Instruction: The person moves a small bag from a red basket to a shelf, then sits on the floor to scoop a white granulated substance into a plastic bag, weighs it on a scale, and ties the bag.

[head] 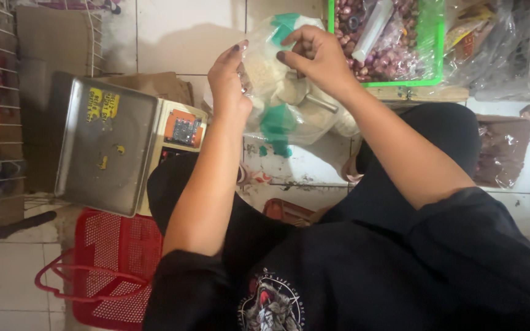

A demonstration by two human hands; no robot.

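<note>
Bag: clear plastic bag (265, 73) of white grains, held up at twelve o'clock above the tiled floor (179, 37); its long axis runs up and down, mouth toward the top
Left hand: left hand (228, 76) pinched shut on the bag's left edge; fingertips up
Right hand: right hand (317, 58) clamped on the bag's top right
Scale: metal scale (108, 144) at nine o'clock; red basket (115, 266) at seven
Crate: green crate (440, 43) of small red onions at one o'clock

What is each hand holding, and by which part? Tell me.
Both the left hand and right hand pinch the top edge of one clear plastic bag of white grains.
</note>
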